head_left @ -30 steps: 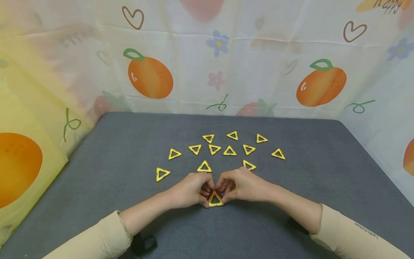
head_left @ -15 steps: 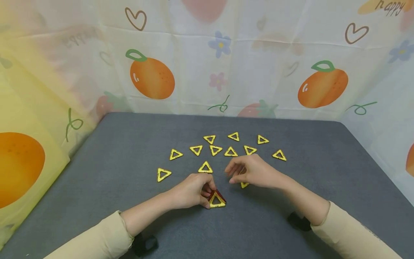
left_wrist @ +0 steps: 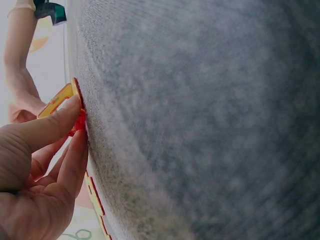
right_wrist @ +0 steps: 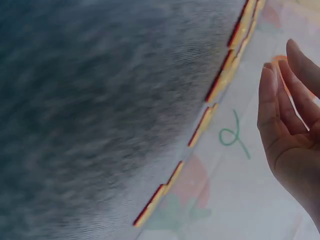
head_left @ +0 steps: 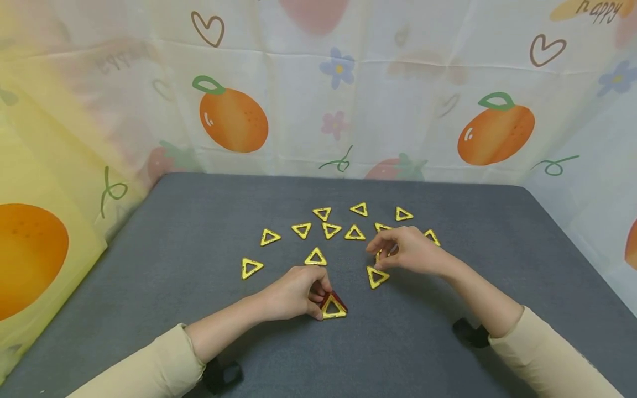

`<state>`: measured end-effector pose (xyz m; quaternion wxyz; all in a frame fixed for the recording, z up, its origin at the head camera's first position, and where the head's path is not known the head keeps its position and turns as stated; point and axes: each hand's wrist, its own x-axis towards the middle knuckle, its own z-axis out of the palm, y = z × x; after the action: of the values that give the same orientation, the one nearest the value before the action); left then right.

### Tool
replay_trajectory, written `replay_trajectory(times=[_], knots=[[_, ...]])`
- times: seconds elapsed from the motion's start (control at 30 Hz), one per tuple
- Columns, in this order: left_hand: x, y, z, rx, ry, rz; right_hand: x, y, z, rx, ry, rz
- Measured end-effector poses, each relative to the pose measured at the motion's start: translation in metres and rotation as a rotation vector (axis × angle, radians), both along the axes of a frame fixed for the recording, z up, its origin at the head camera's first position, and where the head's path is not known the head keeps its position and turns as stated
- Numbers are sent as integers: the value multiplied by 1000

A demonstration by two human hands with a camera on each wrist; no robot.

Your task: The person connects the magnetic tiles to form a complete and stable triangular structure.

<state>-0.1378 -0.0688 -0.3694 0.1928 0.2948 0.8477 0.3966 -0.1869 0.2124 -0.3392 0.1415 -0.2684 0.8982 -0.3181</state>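
Triangle tiles [head_left: 334, 316]: likely light, stiff, smooth; best pinched by their edges.
Left hand [head_left: 297, 293] pinches the nearest ones; right hand [head_left: 412, 252] holds nothing, fingers and thumb apart.

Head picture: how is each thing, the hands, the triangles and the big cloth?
Left hand: pinching the raised triangle
Raised triangle: tilted up, not flat
Right hand: holding nothing, fingers loosely bent
Loose yellow triangles: lying flat, some partly hidden
Cloth: hanging, creased
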Motion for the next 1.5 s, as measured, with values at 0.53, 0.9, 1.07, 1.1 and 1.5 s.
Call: replay_trajectory(times=[0.53,0.9,1.07,1.1,1.5], knots=[[-1,-1,-1,5,9,-10,-4,5,-18,22,-19,29],[0,-1,1,4,-18,-5,-1,3,-20,38,-10,74],[0,-1,0,15,-25,-3,-1,2,-20,34,-12,88],[0,-1,0,15,-25,-3,-1,2,-20,32,-11,90],[-1,-1,-1,16,-26,0,-2,0,-23,38,5,109]])
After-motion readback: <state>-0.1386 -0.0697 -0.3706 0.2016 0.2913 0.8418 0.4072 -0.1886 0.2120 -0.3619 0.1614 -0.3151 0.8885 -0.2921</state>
